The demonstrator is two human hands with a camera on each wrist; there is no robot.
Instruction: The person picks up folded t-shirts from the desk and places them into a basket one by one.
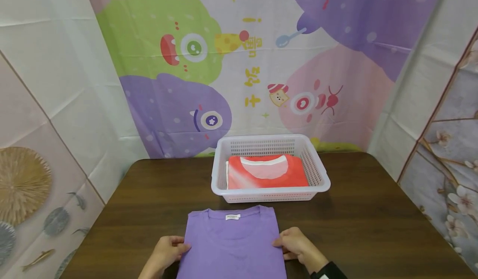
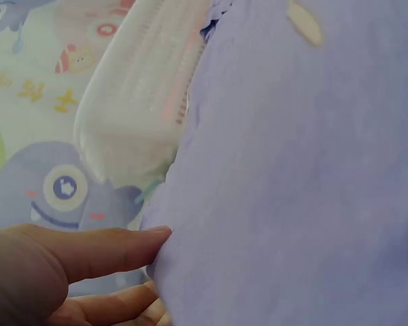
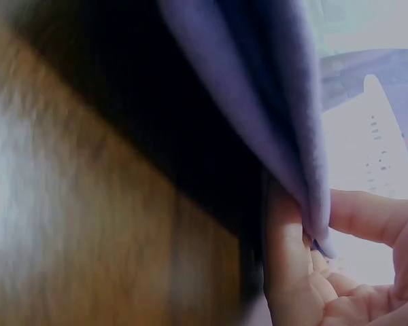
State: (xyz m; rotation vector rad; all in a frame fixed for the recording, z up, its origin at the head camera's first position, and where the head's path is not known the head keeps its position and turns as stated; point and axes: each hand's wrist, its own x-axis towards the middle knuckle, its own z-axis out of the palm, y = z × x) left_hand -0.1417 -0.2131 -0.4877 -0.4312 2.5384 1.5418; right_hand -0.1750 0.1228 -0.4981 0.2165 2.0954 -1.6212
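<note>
A folded purple T-shirt [image 1: 231,246] with a white neck label lies at the front of the table in the head view, its neckline toward the back. My left hand [image 1: 167,252] pinches its left side, thumb on top and fingers underneath; the left wrist view shows the thumb [image 2: 119,251] at the cloth edge. On the opposite side my right hand [image 1: 298,246] pinches the right edge. The right wrist view shows layered purple cloth [image 3: 285,129] between thumb and fingers, with dark shadow below it.
Just behind the shirt stands a white plastic basket [image 1: 270,191] with a folded red and white garment [image 1: 269,173] in it. The brown wooden table [image 1: 160,192] reaches back to a cartoon-printed curtain [image 1: 254,121]. White hangings flank both sides.
</note>
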